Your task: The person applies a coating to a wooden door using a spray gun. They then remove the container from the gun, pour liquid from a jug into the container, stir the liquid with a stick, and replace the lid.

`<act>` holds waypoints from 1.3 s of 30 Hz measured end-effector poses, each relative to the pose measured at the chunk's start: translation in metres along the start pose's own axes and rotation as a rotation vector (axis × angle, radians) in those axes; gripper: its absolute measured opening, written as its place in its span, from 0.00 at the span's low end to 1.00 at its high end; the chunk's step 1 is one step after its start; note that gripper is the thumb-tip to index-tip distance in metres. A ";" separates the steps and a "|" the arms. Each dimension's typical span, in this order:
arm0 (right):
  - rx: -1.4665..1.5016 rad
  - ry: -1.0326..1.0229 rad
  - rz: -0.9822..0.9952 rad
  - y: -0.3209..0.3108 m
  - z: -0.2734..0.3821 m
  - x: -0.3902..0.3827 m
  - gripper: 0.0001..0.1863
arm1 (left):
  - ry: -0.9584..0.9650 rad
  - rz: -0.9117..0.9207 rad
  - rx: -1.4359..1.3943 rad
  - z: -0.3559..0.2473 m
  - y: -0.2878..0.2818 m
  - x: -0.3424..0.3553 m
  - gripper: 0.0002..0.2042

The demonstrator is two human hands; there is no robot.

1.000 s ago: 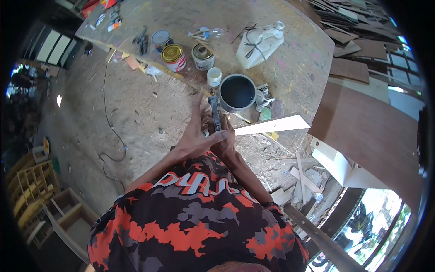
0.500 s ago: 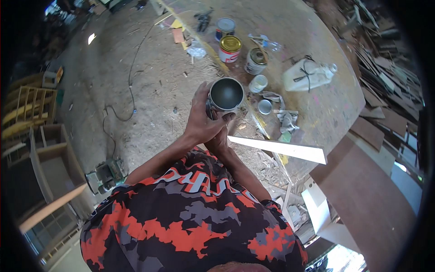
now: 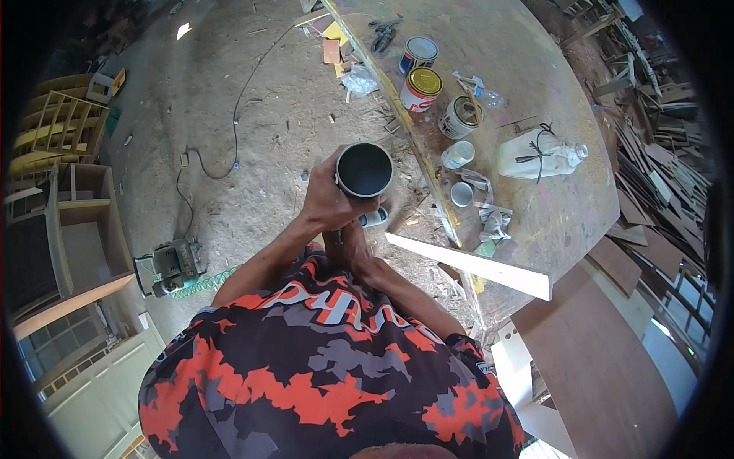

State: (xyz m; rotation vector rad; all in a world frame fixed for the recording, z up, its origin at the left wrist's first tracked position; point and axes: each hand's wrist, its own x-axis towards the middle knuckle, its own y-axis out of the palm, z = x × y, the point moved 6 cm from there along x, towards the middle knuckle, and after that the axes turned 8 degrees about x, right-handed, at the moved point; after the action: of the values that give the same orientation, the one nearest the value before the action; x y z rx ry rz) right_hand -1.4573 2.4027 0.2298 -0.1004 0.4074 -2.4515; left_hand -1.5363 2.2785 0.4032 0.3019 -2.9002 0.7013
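My left hand (image 3: pixel 329 195) is closed round a metal cup (image 3: pixel 364 170) of dark liquid, held upright in front of my shirt beside the table edge. My right hand (image 3: pixel 345 249) is lower, behind and beneath it, closed on the spray gun (image 3: pixel 372 217), which is mostly hidden under the cup and hand. On the table (image 3: pixel 562 214) to the right stand paint cans (image 3: pixel 419 93), a small white pot (image 3: pixel 457 154), a small round container (image 3: pixel 461 194) and a white jug (image 3: pixel 527 157). A long white strip (image 3: pixel 474 262) crosses the near edge.
At the left are wooden cabinets (image 3: pixel 88 229), a green machine (image 3: pixel 168 268) with a coiled hose and a cable (image 3: pixel 235 122) on the littered floor. Stacked boards (image 3: pixel 642 176) fill the right side, with a large brown sheet (image 3: pixel 589 367) at lower right.
The cup stood on the table a second ago; my left hand has lifted it over the gun and moved it left. My right hand has lowered. The view has shifted.
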 end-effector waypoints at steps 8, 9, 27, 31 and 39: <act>0.052 0.227 0.269 -0.036 0.012 -0.063 0.31 | 0.009 0.046 -0.021 -0.013 -0.001 0.001 0.33; 0.076 0.124 0.204 -0.035 0.030 -0.039 0.32 | 0.025 0.057 -0.035 -0.015 -0.001 0.003 0.34; -0.621 0.272 -0.805 -0.400 -0.098 0.165 0.29 | 0.000 0.125 -0.016 -0.025 0.006 0.016 0.32; -0.556 0.359 -0.709 -0.408 -0.143 0.185 0.27 | -0.016 0.136 -0.002 -0.019 0.009 0.021 0.34; -0.435 0.118 -0.944 -0.418 -0.122 0.170 0.16 | -0.019 0.092 -0.015 -0.016 0.005 0.026 0.34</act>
State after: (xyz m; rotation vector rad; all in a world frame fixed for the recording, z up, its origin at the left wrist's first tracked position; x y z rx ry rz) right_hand -1.8586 2.6429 0.2405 -0.4107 1.1532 -3.2370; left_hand -1.5616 2.2862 0.4197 0.1759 -2.9521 0.6930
